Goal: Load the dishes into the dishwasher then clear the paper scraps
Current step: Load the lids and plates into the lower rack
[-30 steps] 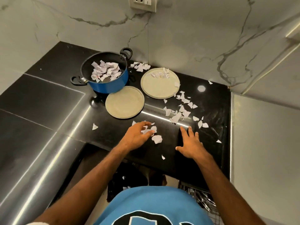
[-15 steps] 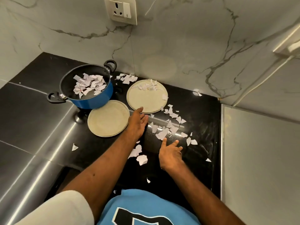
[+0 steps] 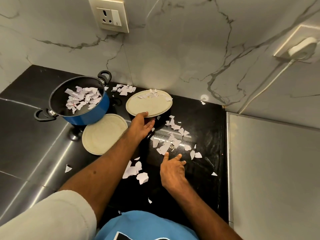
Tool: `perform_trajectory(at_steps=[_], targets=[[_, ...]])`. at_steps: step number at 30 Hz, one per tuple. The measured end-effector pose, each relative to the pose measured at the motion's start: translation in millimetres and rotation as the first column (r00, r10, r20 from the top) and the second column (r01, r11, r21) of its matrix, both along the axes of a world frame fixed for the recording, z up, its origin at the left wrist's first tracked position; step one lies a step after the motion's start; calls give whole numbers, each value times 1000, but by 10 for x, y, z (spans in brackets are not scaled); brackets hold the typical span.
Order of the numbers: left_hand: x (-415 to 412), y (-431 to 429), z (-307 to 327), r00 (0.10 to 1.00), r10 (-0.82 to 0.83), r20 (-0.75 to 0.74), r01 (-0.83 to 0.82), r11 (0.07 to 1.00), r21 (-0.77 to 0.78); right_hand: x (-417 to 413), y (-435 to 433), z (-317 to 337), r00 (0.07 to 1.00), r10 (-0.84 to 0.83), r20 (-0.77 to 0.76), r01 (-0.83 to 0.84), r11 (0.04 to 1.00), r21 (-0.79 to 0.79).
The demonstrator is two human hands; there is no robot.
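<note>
Two cream plates lie on the black counter (image 3: pixel 206 125). My left hand (image 3: pixel 141 126) grips the near rim of the far plate (image 3: pixel 149 106), thumb on top and fingers beneath; that edge looks slightly raised. A few paper scraps lie on this plate's far side. The near plate (image 3: pixel 103 134) is bare and lies beside a blue pot (image 3: pixel 90 116) full of scraps. Many torn paper scraps (image 3: pixel 171 139) are spread across the counter. My right hand (image 3: pixel 172 168) rests near them with its fingers spread, holding nothing.
The counter sits in a corner of marble walls. A wall socket (image 3: pixel 110 16) is above the pot, and a white plug (image 3: pixel 301 49) with a cable is on the right wall. A grey panel (image 3: pixel 268 170) borders the counter on the right.
My left hand left the scraps near the front edge, reached forward and took hold of the far plate's rim. My right hand stayed near the scraps. The camera view shifted forward.
</note>
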State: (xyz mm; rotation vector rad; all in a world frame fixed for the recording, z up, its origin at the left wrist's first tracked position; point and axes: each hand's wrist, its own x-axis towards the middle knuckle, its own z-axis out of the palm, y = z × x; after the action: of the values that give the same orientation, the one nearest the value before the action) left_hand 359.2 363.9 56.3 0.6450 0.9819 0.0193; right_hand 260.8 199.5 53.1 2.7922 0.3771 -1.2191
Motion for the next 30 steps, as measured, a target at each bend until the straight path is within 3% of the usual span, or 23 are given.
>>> perform_trajectory(at_steps=[7, 11, 13, 15, 17, 19, 21, 24, 30], targets=[[-719, 91, 165, 992, -67, 110, 61, 996, 60, -66, -264, -108, 997, 68, 38, -71, 993, 91], [-1333, 166, 204, 992, -118, 54, 110, 986, 125, -121, -587, 9, 989, -55, 137, 2, 934, 356], [-1597, 156, 204, 991, -131, 23, 125, 979, 163, -155, -642, 81, 937, -278, 213, 102, 799, 593], [-1810, 95, 203, 986, -167, 0, 164, 969, 186, -206, -583, 192, 864, -459, 206, 125, 593, 795], [-1960, 4, 206, 977, -211, -20, 211, 957, 199, -270, -420, 345, 900, -426, 87, 121, 439, 890], [-2050, -99, 217, 962, -271, -17, 268, 938, 218, -329, -192, 449, 970, -237, -54, 143, 374, 917], [-2090, -189, 263, 933, -360, 2, 349, 905, 245, -355, 68, 427, 991, -66, -119, 136, 404, 905], [-2086, -237, 364, 892, -452, 4, 429, 849, 309, -287, 386, 297, 999, 4, 49, -44, 492, 869], [-2036, -90, 462, 879, -476, 28, 410, 784, 466, 38, 673, 110, 954, -230, 193, -65, 469, 881]])
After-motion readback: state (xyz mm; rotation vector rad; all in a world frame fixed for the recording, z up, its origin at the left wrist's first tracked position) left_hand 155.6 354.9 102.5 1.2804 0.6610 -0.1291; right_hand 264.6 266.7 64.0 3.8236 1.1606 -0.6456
